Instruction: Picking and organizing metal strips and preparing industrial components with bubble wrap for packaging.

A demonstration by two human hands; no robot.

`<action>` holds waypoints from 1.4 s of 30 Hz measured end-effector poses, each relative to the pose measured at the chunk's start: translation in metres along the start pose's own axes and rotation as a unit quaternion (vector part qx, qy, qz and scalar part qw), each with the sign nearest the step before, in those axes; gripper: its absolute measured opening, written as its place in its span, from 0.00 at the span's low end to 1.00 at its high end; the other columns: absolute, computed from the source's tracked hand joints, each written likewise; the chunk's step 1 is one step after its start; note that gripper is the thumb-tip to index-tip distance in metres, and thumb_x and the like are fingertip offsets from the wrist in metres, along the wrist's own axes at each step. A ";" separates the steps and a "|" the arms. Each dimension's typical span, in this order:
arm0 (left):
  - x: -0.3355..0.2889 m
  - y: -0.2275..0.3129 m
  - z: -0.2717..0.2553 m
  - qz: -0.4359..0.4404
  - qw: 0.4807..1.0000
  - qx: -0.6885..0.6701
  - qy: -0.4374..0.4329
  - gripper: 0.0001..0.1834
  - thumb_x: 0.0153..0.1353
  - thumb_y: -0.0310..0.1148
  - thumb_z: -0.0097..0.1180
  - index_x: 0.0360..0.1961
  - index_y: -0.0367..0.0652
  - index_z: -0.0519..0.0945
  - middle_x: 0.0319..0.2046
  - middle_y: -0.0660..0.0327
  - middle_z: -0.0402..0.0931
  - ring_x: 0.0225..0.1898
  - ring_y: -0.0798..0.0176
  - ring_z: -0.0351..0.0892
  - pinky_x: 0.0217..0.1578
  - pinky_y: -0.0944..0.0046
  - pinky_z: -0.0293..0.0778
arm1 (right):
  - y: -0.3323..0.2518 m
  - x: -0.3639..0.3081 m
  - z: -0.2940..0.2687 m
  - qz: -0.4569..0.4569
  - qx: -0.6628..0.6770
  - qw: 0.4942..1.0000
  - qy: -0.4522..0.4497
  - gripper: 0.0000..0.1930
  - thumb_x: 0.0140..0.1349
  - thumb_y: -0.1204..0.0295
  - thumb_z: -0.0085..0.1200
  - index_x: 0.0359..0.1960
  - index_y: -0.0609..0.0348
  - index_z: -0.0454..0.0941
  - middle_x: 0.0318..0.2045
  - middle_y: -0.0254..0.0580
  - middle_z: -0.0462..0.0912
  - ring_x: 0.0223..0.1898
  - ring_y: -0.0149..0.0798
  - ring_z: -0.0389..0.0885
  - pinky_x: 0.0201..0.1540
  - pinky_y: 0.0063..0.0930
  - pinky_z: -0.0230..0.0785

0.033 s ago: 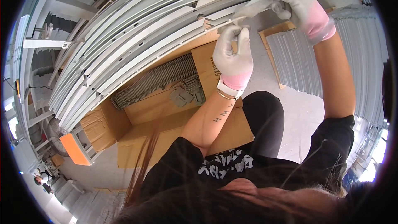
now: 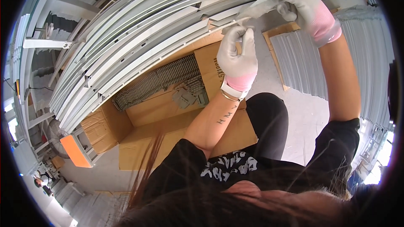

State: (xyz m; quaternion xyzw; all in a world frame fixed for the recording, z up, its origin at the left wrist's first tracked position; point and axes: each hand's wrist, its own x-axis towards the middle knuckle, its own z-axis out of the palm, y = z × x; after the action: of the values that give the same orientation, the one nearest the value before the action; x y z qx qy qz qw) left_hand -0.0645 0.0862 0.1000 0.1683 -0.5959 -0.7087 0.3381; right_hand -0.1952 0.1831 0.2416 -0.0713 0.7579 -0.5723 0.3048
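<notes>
Running lower left to upper right, the front metal strips end by the left hand (nearer; fingertips bunched, hold unclear); the right hand grasps a pale strip.

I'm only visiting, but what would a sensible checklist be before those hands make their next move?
1. Gloves on both hands: ok, left hand and right hand.
2. Left hand near the end of the long pale profiles: ok; firm contact, cannot tell.
3. Grip on the pale piece between the hands: cannot tell, it's blurred.
4. Wrists free of accessories: not ok, a white band circles the left wrist.
5. Cardboard box open: ok, grey parts visible inside.
</notes>
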 end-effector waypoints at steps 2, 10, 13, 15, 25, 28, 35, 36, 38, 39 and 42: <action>-0.004 0.002 0.010 0.006 0.999 -0.043 -0.013 0.04 0.63 0.22 0.60 0.39 0.35 0.82 0.33 0.60 0.82 0.34 0.68 0.80 0.40 0.70 0.74 | 0.034 0.048 -0.024 -0.249 0.067 0.945 -0.201 0.13 0.68 0.65 0.60 0.32 0.64 0.82 0.21 0.37 0.78 0.19 0.26 0.72 0.19 0.18 0.59; -0.012 -0.031 -0.010 0.135 0.986 0.089 -0.045 0.08 0.67 0.21 0.56 0.46 0.33 0.81 0.38 0.60 0.84 0.41 0.69 0.82 0.45 0.70 0.76 | -0.018 -0.005 0.019 -0.013 -0.131 0.991 0.034 0.15 0.69 0.64 0.58 0.28 0.63 0.81 0.17 0.33 0.77 0.15 0.24 0.70 0.17 0.19 0.60; -0.012 -0.033 -0.013 -0.019 0.996 -0.087 0.018 0.07 0.68 0.23 0.54 0.42 0.32 0.81 0.39 0.60 0.81 0.40 0.68 0.78 0.44 0.69 0.72 | -0.017 -0.008 0.019 -0.034 -0.221 0.974 0.041 0.18 0.69 0.63 0.58 0.26 0.64 0.82 0.15 0.32 0.76 0.16 0.23 0.72 0.18 0.19 0.62; -0.006 -0.021 -0.012 -0.041 0.994 -0.097 0.004 0.07 0.69 0.24 0.53 0.41 0.32 0.81 0.38 0.62 0.80 0.39 0.70 0.76 0.43 0.70 0.71 | -0.016 -0.009 0.023 -0.046 -0.252 0.964 0.069 0.19 0.68 0.63 0.58 0.25 0.67 0.83 0.15 0.33 0.77 0.17 0.24 0.74 0.19 0.21 0.64; 0.000 -0.045 -0.026 -0.045 0.995 -0.083 -0.028 0.17 0.76 0.38 0.46 0.50 0.32 0.77 0.37 0.63 0.77 0.36 0.71 0.75 0.46 0.67 0.73 | -0.024 -0.013 0.062 -0.095 -0.385 0.917 0.040 0.14 0.66 0.64 0.60 0.32 0.66 0.83 0.24 0.34 0.81 0.30 0.28 0.80 0.36 0.29 0.74; 0.006 -0.032 -0.018 -0.045 0.987 -0.139 -0.061 0.16 0.75 0.36 0.48 0.53 0.32 0.76 0.36 0.64 0.76 0.35 0.72 0.74 0.44 0.68 0.74 | 0.000 -0.005 0.049 -0.218 -0.438 0.868 0.084 0.19 0.70 0.58 0.57 0.28 0.62 0.80 0.19 0.29 0.73 0.22 0.23 0.70 0.24 0.20 0.61; 0.006 -0.029 -0.020 -0.101 0.972 -0.172 -0.128 0.13 0.73 0.28 0.50 0.53 0.33 0.78 0.32 0.68 0.75 0.33 0.75 0.71 0.40 0.72 0.71 | -0.037 -0.003 0.041 -0.301 -0.090 0.945 0.088 0.11 0.70 0.66 0.56 0.45 0.62 0.79 0.33 0.28 0.80 0.35 0.24 0.77 0.40 0.23 0.72; 0.006 -0.029 -0.019 -0.090 0.976 -0.153 -0.127 0.11 0.73 0.29 0.50 0.50 0.33 0.78 0.30 0.67 0.75 0.33 0.75 0.73 0.41 0.70 0.73 | -0.040 -0.001 0.038 -0.270 -0.060 0.959 0.058 0.11 0.71 0.67 0.55 0.48 0.61 0.77 0.35 0.26 0.79 0.35 0.23 0.76 0.40 0.21 0.71; 0.006 -0.034 -0.021 -0.086 0.977 -0.144 -0.135 0.11 0.73 0.30 0.50 0.50 0.34 0.78 0.30 0.67 0.75 0.33 0.75 0.73 0.41 0.71 0.72 | -0.036 0.006 0.044 -0.330 -0.132 0.932 0.070 0.09 0.72 0.69 0.53 0.47 0.60 0.77 0.33 0.27 0.79 0.33 0.21 0.74 0.38 0.19 0.71; 0.006 -0.038 -0.023 -0.082 0.977 -0.135 -0.143 0.12 0.73 0.30 0.51 0.50 0.34 0.78 0.30 0.68 0.75 0.33 0.75 0.73 0.40 0.71 0.72 | -0.034 0.005 0.048 -0.295 -0.129 0.945 0.052 0.09 0.72 0.69 0.53 0.47 0.60 0.76 0.33 0.27 0.79 0.33 0.20 0.74 0.38 0.18 0.70; -0.011 -0.055 -0.035 -0.112 0.981 -0.072 -0.144 0.12 0.74 0.32 0.51 0.50 0.35 0.78 0.30 0.68 0.76 0.34 0.76 0.73 0.41 0.72 0.71 | -0.017 0.004 0.059 -0.245 -0.140 0.959 0.002 0.10 0.72 0.68 0.54 0.48 0.60 0.75 0.33 0.29 0.79 0.35 0.23 0.75 0.41 0.21 0.72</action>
State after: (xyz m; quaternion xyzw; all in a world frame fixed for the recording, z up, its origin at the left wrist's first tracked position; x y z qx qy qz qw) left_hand -0.0493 0.0711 0.0375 0.1050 -0.5630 -0.8000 0.1790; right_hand -0.1704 0.1268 0.2463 -0.2957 0.7902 -0.5180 0.1406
